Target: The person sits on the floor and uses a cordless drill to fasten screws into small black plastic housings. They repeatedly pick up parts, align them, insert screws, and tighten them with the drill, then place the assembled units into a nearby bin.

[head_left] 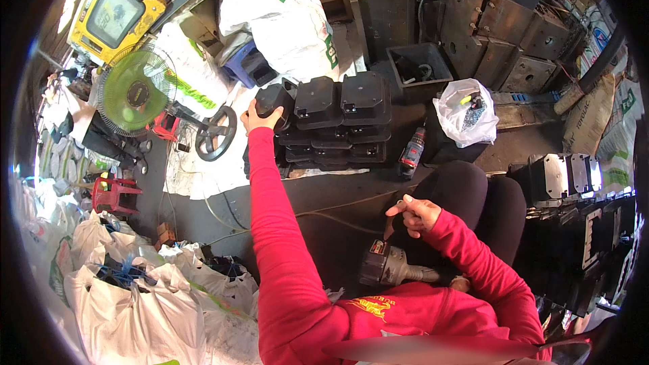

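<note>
A bulging white woven sack (274, 20) stands beyond your work, its skin creased and shiny. Nearer you, a stack of black plastic housings (338, 138) rises in layers, boxy with rounded corners and flat flanges. At its left end is the black housing (273, 97) you have hold of: your left hand (260, 118) clasps its near side, thumb and fingers spread. Close to your lap lies a grey-and-black power tool (378, 263) with a blocky base. Your right hand (415, 216) is half-curled above it, forefinger extended; I can't tell whether it pinches anything small.

Around you, the dark floor (216, 223) carries cables and white sheeting (203, 179), which shows along the stack's near edge. Crumpled pale bags (135, 304) crowd the lower left; a green-bladed fan (138, 91) and a red stool (116, 195) stand at left.

Your left fingertips are partly hidden by the housing. The thin brownish shape beneath your right forefinger is hard to identify.
</note>
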Demonstrator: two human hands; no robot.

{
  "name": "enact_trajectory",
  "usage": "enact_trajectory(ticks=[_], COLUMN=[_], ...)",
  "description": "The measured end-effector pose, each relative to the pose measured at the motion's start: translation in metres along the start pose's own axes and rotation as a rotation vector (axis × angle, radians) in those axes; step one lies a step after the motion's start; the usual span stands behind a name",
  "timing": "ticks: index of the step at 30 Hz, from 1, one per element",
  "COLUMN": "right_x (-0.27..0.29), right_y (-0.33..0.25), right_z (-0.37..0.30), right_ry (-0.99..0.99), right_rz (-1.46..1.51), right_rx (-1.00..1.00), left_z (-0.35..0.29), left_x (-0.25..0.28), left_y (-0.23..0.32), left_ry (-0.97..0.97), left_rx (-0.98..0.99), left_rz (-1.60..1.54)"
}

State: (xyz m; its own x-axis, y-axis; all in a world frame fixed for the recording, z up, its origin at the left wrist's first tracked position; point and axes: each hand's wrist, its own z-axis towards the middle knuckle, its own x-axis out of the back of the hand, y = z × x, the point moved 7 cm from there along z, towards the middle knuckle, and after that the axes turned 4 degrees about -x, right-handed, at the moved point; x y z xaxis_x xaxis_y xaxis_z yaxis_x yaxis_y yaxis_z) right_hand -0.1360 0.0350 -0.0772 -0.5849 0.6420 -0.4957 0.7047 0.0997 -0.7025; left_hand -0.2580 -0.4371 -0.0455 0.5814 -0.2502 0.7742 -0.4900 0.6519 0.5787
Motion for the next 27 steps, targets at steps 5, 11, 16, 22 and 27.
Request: enact_trajectory(ticks=[5, 11, 16, 22, 27], right_x=[-0.004, 0.001, 0.011, 0.191, 0.215], right_y=[-0.004, 0.012, -0.019, -0.196, -0.193], right_z=[-0.001, 0.007, -0.001, 0.056, 0.161], right_ry=[0.025, -0.076, 0.159, 1.023, 1.018], right_rz=[0.036, 0.093, -0.153, 0.025, -0.688], right_rx=[-0.036, 0.029, 0.094, 0.39, 0.248], left_z=[-0.013, -0.027, -0.029, -0.036, -0.046], left_x=[-0.002, 0.009, 0.007, -0.006, -0.037], left_y=[0.003, 0.015, 0.022, 0.031, 0.028], left_ry=[0.008, -0.12, -0.16, -0.191, -0.265], left_rx=[-0.013, 0.01, 0.065, 0.002, 0.02], left_rz=[0.001, 0.036, 0.144, 0.094, 0.117])
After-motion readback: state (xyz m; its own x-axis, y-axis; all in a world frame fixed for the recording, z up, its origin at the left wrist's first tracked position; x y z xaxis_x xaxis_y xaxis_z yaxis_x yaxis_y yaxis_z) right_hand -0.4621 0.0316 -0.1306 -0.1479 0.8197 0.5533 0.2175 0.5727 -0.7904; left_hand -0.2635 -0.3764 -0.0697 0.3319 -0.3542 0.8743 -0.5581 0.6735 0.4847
